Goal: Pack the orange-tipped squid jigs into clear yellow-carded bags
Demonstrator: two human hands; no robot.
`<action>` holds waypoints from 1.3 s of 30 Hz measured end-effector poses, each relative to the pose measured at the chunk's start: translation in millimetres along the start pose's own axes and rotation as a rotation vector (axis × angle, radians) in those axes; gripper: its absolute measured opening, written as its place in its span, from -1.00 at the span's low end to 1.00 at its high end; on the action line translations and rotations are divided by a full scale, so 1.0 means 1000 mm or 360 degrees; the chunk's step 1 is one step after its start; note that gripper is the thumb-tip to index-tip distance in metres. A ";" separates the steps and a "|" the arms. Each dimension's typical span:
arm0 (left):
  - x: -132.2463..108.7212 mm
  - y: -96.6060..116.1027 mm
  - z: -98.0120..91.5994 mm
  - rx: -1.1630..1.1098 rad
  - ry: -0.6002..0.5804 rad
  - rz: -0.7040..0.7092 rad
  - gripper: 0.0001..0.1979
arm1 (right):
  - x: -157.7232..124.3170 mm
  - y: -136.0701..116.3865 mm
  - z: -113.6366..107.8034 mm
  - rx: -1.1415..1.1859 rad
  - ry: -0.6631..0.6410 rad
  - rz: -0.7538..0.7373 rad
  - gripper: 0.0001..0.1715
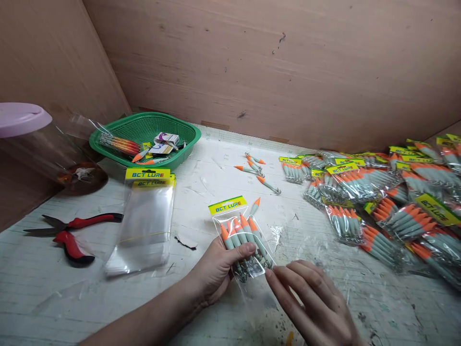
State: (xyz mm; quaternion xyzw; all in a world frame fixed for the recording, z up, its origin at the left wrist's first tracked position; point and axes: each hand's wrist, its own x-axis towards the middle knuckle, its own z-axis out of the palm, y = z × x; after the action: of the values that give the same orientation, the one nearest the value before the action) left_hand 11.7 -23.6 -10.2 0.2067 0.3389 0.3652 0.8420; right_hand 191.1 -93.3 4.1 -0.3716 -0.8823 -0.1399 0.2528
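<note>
A clear plastic bag of fishing lures [240, 231] with a yellow "BCT LURE" header is gripped in my left hand [216, 269], thumb across the front. Several orange-tipped, pale grey-green squid lures lie side by side inside, hooks towards the bag's lower end. My right hand [313, 300] has its fingertips closed at the lower right edge of the bag, by the hooks. Part of one loose lure [255, 205] shows behind the bag. Farther back, several more loose lures [267, 184] rest on the table.
To the left are a stack of unfilled bags [146, 211], red-handled pliers [74, 228], and a clear jar with a pink lid [23, 119]. Behind them stands a green basket [192, 137] holding lures and small packets. Filled lure bags [345, 180] are heaped at right. A wooden wall [252, 72] bounds the back.
</note>
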 end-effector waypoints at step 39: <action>0.001 -0.012 -0.002 0.0438 0.0191 -0.0125 -0.62 | -0.013 -0.044 0.021 0.0772 0.0501 0.1300 -0.85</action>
State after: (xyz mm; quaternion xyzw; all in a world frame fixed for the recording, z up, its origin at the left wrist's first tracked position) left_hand 16.7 -30.2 -19.5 0.2845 0.4433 0.2937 0.7977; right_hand 159.3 -122.1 -23.1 -0.5917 -0.6229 0.1254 0.4961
